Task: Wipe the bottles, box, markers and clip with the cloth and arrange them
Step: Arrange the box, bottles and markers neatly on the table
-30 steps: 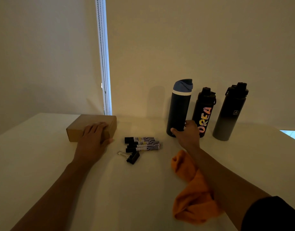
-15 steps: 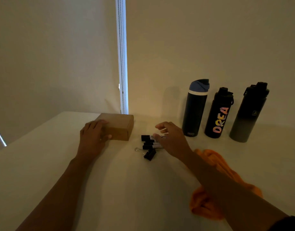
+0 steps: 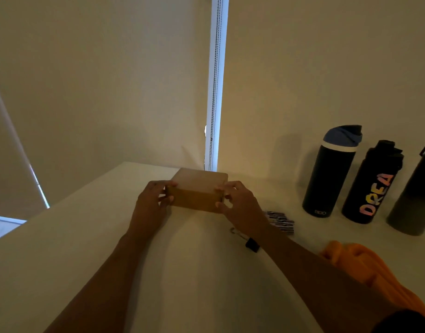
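Currently left hand and right hand each grip one end of the box, fingers curled. Risk: right forearm sweeping clip or markers out of place.

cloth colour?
Orange; the cloth lies on the table by the right forearm, clearest in the head view.

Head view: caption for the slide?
Left hand and right hand grip a cardboard box by its ends; markers, binder clip, orange cloth and three bottles sit to its right.
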A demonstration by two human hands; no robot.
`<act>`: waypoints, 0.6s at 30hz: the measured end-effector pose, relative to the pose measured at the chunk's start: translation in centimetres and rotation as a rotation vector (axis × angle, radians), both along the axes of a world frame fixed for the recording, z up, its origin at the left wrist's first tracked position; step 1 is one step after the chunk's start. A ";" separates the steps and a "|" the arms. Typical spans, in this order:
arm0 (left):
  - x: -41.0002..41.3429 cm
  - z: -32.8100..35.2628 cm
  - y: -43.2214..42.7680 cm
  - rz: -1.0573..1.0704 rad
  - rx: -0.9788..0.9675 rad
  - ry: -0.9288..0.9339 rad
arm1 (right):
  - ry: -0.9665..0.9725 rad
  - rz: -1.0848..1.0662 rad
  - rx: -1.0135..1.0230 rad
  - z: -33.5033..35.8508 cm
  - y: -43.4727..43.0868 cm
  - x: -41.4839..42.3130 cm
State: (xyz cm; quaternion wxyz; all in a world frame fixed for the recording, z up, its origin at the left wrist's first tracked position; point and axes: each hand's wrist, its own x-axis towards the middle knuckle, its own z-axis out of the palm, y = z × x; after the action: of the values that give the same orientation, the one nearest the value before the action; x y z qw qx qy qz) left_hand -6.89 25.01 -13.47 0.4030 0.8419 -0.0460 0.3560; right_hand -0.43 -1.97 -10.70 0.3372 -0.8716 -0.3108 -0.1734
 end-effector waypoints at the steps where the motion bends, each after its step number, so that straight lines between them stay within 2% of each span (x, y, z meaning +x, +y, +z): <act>1: 0.1 0.1 0.1 0.006 0.005 -0.002 | -0.008 0.000 0.028 -0.1 0.1 0.3; 10: 0.9 0.2 0.5 0.045 0.044 0.021 | -0.017 0.035 0.121 -0.7 0.7 1.3; 18: -0.2 1.1 -1.5 0.224 0.281 -0.027 | 0.048 0.011 0.051 0.8 -3.8 0.0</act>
State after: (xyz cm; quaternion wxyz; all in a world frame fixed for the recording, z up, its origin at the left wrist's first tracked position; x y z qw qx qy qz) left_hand -7.13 23.50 -12.35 0.2385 0.8850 -0.0068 0.3999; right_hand -0.42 -5.81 -9.89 0.3677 -0.8649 -0.3027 -0.1585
